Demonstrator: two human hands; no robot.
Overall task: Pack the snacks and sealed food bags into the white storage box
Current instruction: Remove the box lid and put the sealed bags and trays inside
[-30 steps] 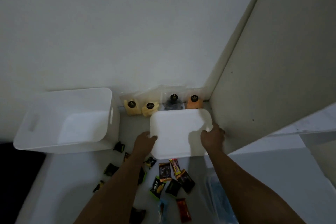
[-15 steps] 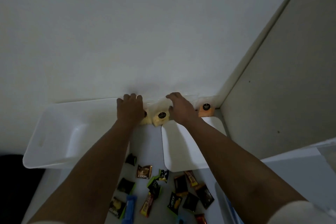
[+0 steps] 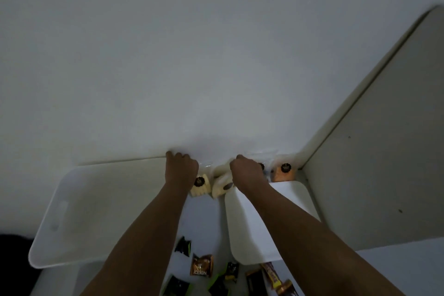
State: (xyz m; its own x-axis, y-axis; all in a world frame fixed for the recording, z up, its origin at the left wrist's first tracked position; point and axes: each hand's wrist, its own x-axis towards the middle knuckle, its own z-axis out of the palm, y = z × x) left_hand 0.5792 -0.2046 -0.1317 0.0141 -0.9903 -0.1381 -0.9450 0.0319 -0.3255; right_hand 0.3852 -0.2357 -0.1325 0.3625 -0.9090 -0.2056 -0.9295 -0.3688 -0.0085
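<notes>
Both hands reach the far wall: the left hand [image 3: 181, 168] grip closes on a pale sealed bag [image 3: 201, 184], and the right hand [image 3: 245, 170] grip closes on its neighbour [image 3: 221, 187]. The white storage box [image 3: 79, 214] stands left, its lid [image 3: 283, 202] right; snack packets [image 3: 201, 265] lie near on the tabletop [image 3: 204, 218].

Two hands [image 3: 181, 170], one white storage box [image 3: 96, 211], one lid [image 3: 276, 211], four sealed bags [image 3: 283, 173]
</notes>
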